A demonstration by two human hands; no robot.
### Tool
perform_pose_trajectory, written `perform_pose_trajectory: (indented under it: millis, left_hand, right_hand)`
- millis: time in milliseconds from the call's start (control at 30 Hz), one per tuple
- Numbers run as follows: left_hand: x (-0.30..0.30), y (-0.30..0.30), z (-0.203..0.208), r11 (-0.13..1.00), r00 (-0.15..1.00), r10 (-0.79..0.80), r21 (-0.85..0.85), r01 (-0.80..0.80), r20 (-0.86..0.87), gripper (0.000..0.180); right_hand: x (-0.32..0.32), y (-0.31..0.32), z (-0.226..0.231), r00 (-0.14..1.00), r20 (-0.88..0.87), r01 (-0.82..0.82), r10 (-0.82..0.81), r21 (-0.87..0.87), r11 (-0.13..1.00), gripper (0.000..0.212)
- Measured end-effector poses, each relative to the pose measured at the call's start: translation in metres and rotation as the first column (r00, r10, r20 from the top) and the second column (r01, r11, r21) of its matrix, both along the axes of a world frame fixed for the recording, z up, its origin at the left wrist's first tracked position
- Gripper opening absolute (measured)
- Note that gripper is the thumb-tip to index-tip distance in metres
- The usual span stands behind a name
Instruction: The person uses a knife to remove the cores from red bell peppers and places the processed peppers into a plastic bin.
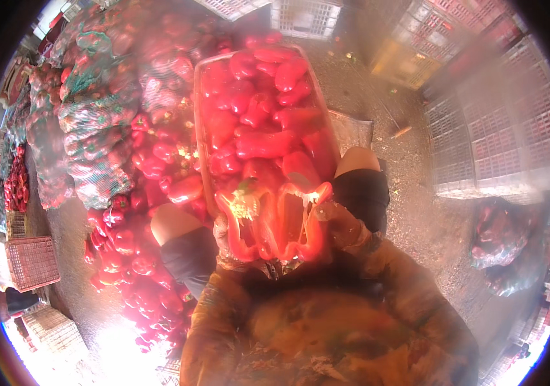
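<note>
Red pepper, opened (273, 225), one, cut faces up, held over the lap at the near end of a filled crate; its two parts side by side, whether still joined cannot be told; pale seed cluster (244, 204) in the left part. Left hand (221, 243), at 9 o'clock of the pepper, grip clamped on its outer wall; right hand (347, 228), at 3 o'clock, grip clamped on the opposite wall. Clock positions below taken from that pepper. At 12 o'clock, crate (202, 141), long, rounded corners, heaped with whole red peppers (267, 144); beyond it, white slatted crate (306, 18). At 1 o'clock, yellow crate (403, 63). At 2 o'clock, pale lattice crates (500, 122), stacked; short-handled item (401, 132) on the floor before them, kind unclear. At 3 o'clock, mesh sack (500, 237), red contents, hazy. From 7 to 10 o'clock, loose red peppers (141, 264), piled on the floor. At 10 o'clock, filled mesh sacks (96, 122), greenish netting. At 9 o'clock, farther out, reddish crate (33, 264)
</note>
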State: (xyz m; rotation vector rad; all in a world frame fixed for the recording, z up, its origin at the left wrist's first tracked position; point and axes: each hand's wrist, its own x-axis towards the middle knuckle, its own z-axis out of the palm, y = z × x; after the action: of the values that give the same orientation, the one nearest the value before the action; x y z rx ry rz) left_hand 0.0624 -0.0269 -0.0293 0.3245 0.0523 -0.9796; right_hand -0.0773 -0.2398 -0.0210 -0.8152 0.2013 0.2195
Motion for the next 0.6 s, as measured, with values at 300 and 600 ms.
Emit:
perform_pose_trajectory:
  millis: [300,600]
  left_hand:
    - [0.023,0.006,-0.077,0.988,0.988,0.151,-0.005,-0.151,-0.037,0.059]
    - [0.026,-0.006,-0.006,0.954,0.952,0.255,0.118,-0.276,0.168,0.066]
  right_hand:
    - [0.039,0.049,0.057,0.904,0.427,0.374,-0.035,-0.748,0.549,0.06]
    - [0.14,-0.048,0.092,0.957,0.288,0.289,-0.026,-0.956,0.044,0.053]
